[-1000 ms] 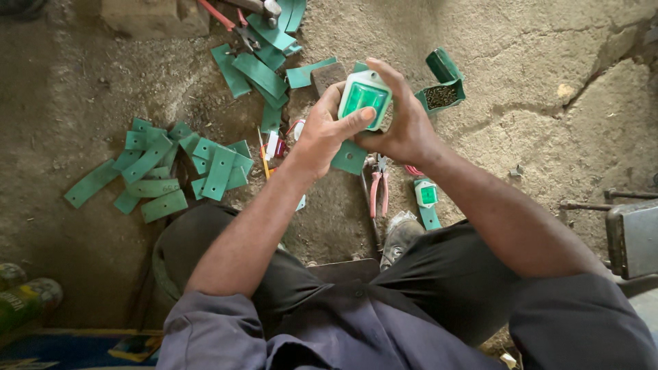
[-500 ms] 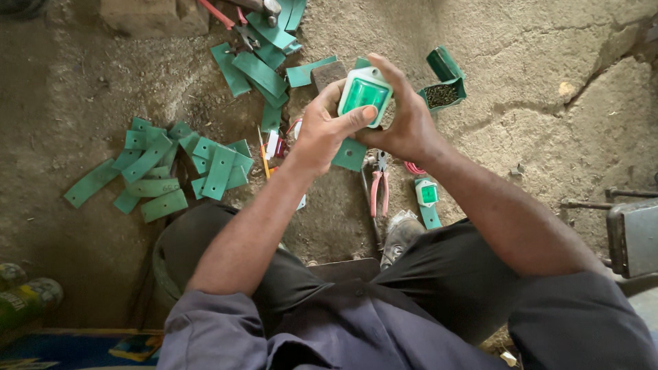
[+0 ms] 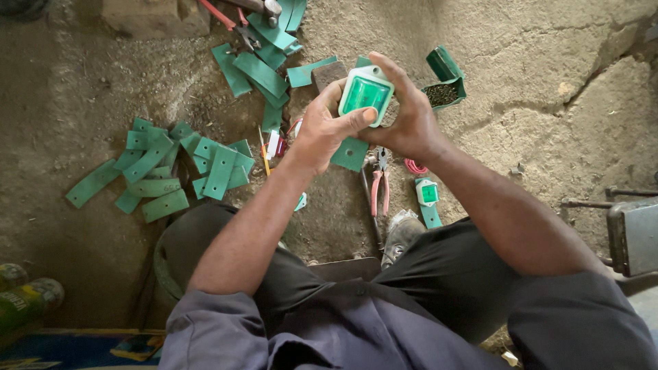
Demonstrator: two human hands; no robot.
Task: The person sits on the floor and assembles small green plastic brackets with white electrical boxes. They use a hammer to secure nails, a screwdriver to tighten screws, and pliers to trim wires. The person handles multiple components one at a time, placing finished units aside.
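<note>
Both hands are together and closed around one small thing, a green rectangular lamp housing (image 3: 366, 94) with a white frame, held up above the ground in front of the person. The left hand (image 3: 322, 133) grips it from the left side, and its thumb lies across the lower edge of the green face. The right hand (image 3: 404, 120) holds it from the right, with the fingers curved over the top and the back.

Under the hands, on the dirt floor, lies a pair of pliers (image 3: 379, 183) with pink handles, and just beside it another small green lamp (image 3: 428, 192) on a green strip. To the right of the hands stands a small green box (image 3: 444, 79), open, with dark small parts inside. Farther to the left is a pile of green flat strips (image 3: 164, 171), and more green strips (image 3: 257, 48) lie above the hands. At the right edge, a grey metal block (image 3: 634, 236) is partly in view.
</note>
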